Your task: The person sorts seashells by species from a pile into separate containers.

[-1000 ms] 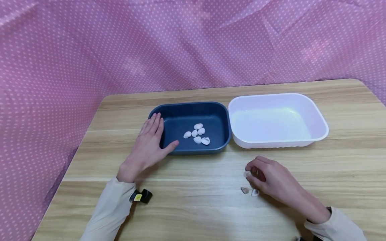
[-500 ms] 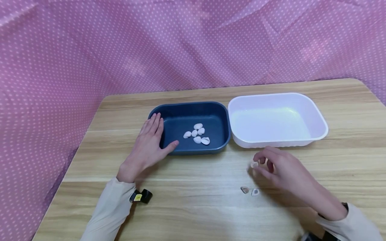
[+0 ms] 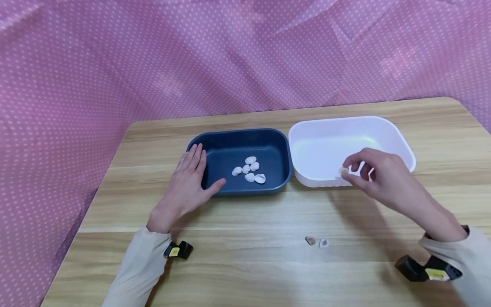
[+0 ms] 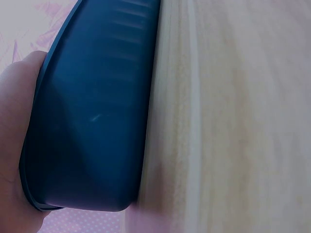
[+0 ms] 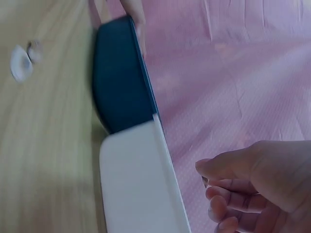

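Note:
My right hand [image 3: 383, 175] pinches a small pale seashell [image 3: 343, 171] between thumb and fingers, above the near side of the white tray [image 3: 307, 177]. In the right wrist view only a sliver of that shell [image 5: 205, 181] shows at the fingertips. My left hand [image 3: 188, 183] lies with straight, spread fingers over the left rim of the dark blue tray [image 3: 268, 133]. Several white ribbed seashells [image 3: 250, 177] sit together inside that blue tray. Two small shells, a brownish one [image 3: 310, 241] and a whitish one [image 3: 324, 243], lie on the table in front of the trays.
Both trays stand side by side on a wooden table [image 3: 245, 264], their neighbouring ends close together. A pink dotted cloth [image 3: 245, 59] hangs behind the table. Black wrist devices sit on the left sleeve [image 3: 140, 260] and the right sleeve [image 3: 468, 256].
My right hand has lifted the small shell from the table and carried it up and to the right, over the white tray. The left hand stays on the blue tray's rim.

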Tool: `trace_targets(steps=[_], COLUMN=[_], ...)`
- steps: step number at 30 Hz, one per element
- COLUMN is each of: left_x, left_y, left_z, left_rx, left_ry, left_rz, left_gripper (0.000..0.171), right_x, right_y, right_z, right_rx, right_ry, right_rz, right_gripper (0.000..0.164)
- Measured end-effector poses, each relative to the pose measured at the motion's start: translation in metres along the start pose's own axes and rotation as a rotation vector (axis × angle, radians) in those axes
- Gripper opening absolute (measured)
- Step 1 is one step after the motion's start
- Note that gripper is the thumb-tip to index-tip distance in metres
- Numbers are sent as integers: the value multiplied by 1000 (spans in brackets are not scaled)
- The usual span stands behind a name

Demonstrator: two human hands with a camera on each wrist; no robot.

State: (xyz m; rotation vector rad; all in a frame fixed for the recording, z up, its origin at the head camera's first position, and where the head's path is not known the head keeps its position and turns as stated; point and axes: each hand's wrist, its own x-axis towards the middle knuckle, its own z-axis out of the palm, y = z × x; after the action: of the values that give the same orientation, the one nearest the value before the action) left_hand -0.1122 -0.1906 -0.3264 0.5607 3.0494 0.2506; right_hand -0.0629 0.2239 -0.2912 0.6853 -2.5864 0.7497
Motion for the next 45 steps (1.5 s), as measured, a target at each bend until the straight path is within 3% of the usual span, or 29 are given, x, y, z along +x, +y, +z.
trace_targets(steps=[5,14,19,26,30,38,45], left_x=[0,1,0,0,0,0,-1], left_y=[0,0,0,1,1,1,2], left_z=[0,0,0,0,0,-2,-1], left_rx=[-3,1,-1,1,1,-2,5], left_ry=[-2,-2,-6,-3,-4,-8,-9], left_rz=[1,-1,-6,-6,-6,-9,-14], left_gripper=[98,99,98,99,99,98,98], right_x=[13,30,37,41,42,36,21], right_y=[19,45,54,61,59,50,35], right_z=[1,16,23,28,24,11,7], right_rx=[-35,-22,-7,-26,-37,-57,-75], right_ry=[-43,-258,-329,-351,-342,-258,-118], right_rz=[60,257,296,325,350,316,179], right_gripper=[16,15,14,17,20,17,14])
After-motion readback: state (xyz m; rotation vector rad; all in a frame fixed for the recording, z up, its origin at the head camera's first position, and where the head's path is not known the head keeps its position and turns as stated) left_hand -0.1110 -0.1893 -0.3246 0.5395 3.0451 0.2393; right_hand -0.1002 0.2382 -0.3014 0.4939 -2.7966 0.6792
